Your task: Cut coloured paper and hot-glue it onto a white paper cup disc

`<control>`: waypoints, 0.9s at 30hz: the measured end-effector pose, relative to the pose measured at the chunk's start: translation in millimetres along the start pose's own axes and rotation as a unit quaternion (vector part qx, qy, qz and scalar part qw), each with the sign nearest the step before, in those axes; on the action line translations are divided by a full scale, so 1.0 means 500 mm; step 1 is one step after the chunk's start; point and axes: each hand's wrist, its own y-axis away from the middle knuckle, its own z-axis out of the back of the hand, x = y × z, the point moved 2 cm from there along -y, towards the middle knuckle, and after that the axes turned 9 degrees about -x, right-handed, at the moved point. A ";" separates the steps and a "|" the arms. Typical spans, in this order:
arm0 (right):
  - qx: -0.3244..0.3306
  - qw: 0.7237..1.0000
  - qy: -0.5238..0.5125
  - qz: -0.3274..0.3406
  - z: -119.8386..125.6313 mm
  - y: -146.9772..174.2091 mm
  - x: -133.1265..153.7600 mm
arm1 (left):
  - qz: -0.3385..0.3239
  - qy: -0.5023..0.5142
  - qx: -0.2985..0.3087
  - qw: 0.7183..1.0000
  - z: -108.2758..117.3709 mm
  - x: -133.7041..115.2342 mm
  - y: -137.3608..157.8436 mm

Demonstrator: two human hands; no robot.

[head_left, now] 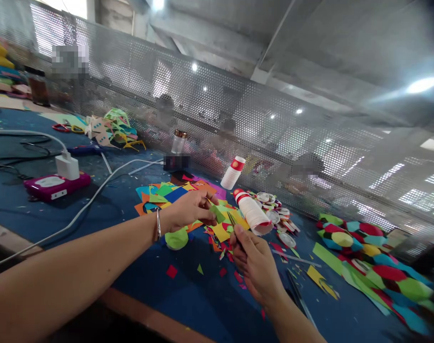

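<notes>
My left hand, a silver bangle at its wrist, pinches a small piece of green paper over the table. Close to its right, my right hand is closed around scissors, whose blades point up toward the green paper; the handles are hidden in the fingers. Beneath both hands lies a loose heap of cut coloured paper. A round green paper piece lies under my left wrist. Small red scraps are scattered on the blue tabletop nearer to me.
Stacked paper cups lie beyond my right hand; another stack stands behind. Colourful paper pieces cover the right side. A pink power strip with a white plug and cable occupies the left. A perforated metal screen borders the back.
</notes>
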 end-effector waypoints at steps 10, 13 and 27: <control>-0.031 0.989 0.079 0.117 0.001 -0.010 0.003 | 0.019 -0.006 0.045 0.999 -0.033 0.002 0.017; -0.020 0.986 0.099 0.135 0.003 -0.011 0.001 | 0.016 -0.011 0.050 0.999 -0.037 -0.001 0.021; -0.007 0.977 0.168 0.128 0.006 -0.016 -0.012 | -0.002 -0.038 -0.059 0.998 0.000 -0.013 0.011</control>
